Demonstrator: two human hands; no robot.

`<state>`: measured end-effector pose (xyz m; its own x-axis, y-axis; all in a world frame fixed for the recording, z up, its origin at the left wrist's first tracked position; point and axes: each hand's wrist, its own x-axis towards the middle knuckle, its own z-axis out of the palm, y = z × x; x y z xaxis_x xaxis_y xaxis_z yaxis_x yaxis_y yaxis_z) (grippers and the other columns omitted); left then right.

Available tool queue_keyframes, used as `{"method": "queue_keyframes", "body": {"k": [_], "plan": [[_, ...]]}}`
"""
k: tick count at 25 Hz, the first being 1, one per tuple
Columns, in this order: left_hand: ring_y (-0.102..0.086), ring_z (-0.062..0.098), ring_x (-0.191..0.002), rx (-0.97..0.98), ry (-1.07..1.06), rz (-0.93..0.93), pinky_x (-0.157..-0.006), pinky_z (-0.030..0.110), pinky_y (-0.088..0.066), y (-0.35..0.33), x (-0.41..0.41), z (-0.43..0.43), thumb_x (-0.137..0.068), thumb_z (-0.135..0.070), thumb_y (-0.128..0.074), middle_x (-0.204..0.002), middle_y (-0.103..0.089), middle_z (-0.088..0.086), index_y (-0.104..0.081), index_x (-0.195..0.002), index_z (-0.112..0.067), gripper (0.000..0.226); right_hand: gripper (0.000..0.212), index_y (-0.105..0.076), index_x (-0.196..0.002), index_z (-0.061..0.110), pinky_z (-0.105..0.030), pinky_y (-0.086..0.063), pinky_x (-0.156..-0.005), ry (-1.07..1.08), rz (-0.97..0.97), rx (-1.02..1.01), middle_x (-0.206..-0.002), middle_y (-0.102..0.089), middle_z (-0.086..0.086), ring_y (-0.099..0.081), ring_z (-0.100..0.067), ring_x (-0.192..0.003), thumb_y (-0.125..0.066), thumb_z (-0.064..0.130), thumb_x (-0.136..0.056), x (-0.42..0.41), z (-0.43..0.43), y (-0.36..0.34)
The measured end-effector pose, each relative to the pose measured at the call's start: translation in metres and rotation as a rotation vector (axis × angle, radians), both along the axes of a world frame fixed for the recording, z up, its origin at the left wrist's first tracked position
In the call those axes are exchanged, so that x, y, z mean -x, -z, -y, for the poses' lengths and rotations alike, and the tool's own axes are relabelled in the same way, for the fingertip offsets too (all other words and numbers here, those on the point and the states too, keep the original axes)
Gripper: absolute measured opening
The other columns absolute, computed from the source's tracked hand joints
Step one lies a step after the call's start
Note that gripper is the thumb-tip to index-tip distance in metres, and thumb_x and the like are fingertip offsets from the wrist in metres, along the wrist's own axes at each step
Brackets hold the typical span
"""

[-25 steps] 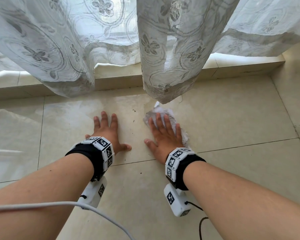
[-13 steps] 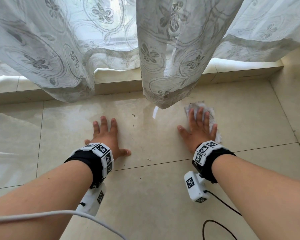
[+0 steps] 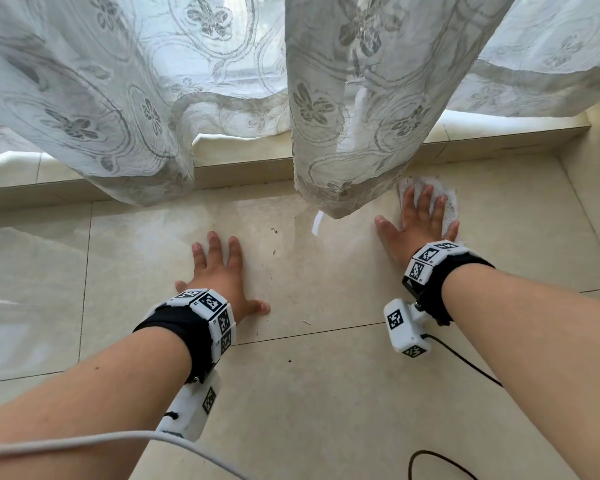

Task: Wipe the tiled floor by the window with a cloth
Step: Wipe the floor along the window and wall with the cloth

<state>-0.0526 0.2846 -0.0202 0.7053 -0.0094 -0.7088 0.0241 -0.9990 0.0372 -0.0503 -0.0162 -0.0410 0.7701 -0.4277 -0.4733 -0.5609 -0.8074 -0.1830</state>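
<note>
White cloth [image 3: 445, 202] flat on the tiled floor [image 3: 326, 393] at far right, beside the curtain hem [image 3: 340, 199], right hand [image 3: 418, 226] pressing it with fingers spread straight, left hand [image 3: 222, 275] splayed flat on bare tile nearer left, cloth's near edge probably under the palm.

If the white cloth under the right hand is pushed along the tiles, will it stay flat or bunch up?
Probably floppy: the cloth looks thin and rumpled at its edges, so it may bunch where the right hand does not press it. It likely slides easily, since the floor looks glossy.
</note>
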Motion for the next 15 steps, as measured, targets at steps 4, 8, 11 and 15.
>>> {"method": "queue_keyframes", "body": {"k": [4, 8, 11, 15], "plan": [[0.027, 0.028, -0.146, 0.011, 0.010, -0.006, -0.110, 0.068, -0.019, -0.002, 0.001, 0.006, -0.070, -0.065, -0.075, -0.155, 0.038, -0.001, 0.024, -0.151, -0.028, 0.133, 0.083, 0.014, -0.153, 0.030, -0.050, 0.016, -0.113, -0.027, 0.027, 0.044, -0.158, 0.029, 0.005, 0.028, -0.018, -0.144, -0.033, 0.064, -0.093, -0.005, 0.001, 0.000], [0.026, 0.029, -0.146, 0.009, 0.011, -0.008, -0.110, 0.068, -0.020, -0.002, 0.005, 0.008, -0.070, -0.065, -0.075, -0.155, 0.038, -0.001, 0.023, -0.151, -0.028, 0.133, 0.084, 0.014, -0.153, 0.029, -0.050, 0.016, -0.113, -0.094, 0.027, 0.047, -0.157, 0.029, 0.005, 0.029, -0.018, -0.144, -0.033, 0.064, -0.093, -0.009, -0.007, -0.001], [0.026, 0.028, -0.146, 0.016, 0.007, -0.004, -0.110, 0.068, -0.020, -0.002, 0.006, 0.010, -0.069, -0.065, -0.075, -0.155, 0.038, -0.001, 0.023, -0.151, -0.029, 0.133, 0.084, 0.011, -0.154, 0.024, -0.051, 0.017, -0.113, -0.190, -0.011, 0.091, -0.159, 0.025, 0.002, 0.029, -0.020, -0.144, -0.028, 0.066, -0.092, -0.014, -0.020, -0.001], [0.027, 0.029, -0.146, 0.018, 0.003, -0.008, -0.109, 0.068, -0.019, -0.002, 0.009, 0.010, -0.069, -0.064, -0.076, -0.155, 0.037, -0.001, 0.023, -0.151, -0.028, 0.133, 0.084, -0.005, -0.156, 0.020, -0.052, 0.020, -0.111, -0.358, -0.107, 0.127, -0.163, 0.006, -0.003, 0.019, -0.026, -0.147, -0.014, 0.072, -0.091, -0.017, -0.052, -0.001]]}}
